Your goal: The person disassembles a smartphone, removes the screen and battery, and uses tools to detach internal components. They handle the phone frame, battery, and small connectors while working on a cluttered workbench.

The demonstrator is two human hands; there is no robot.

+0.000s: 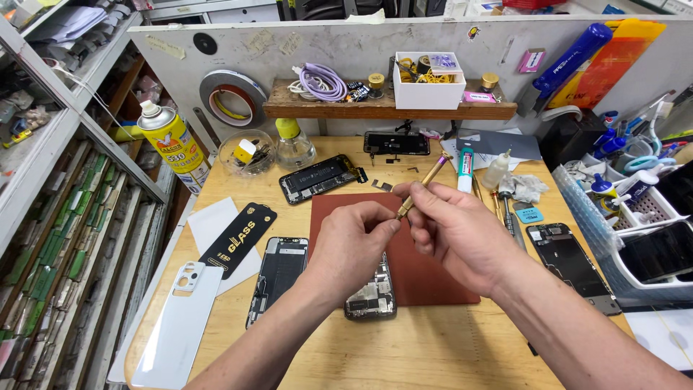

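In the head view, the right hand (462,235) pinches a slim brass screwdriver (422,188) near its lower end, tip pointing down and left, while the left hand (354,245) closes its fingertips at that tip, both raised above the red mat (433,278). Directly beneath lies an opened phone (372,292), near edge of the mat. Anything tiny held at the tip could likely slip and vanish among the loose parts; the pinch hides it.

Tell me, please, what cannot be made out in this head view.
- Tip of the slim gold metal screwdriver: hidden in the left hand grip.
- Opened phone body on the red mat: top covered by the left hand.
- Right hand fingertips: curled under.
- White back cover: cut off below.
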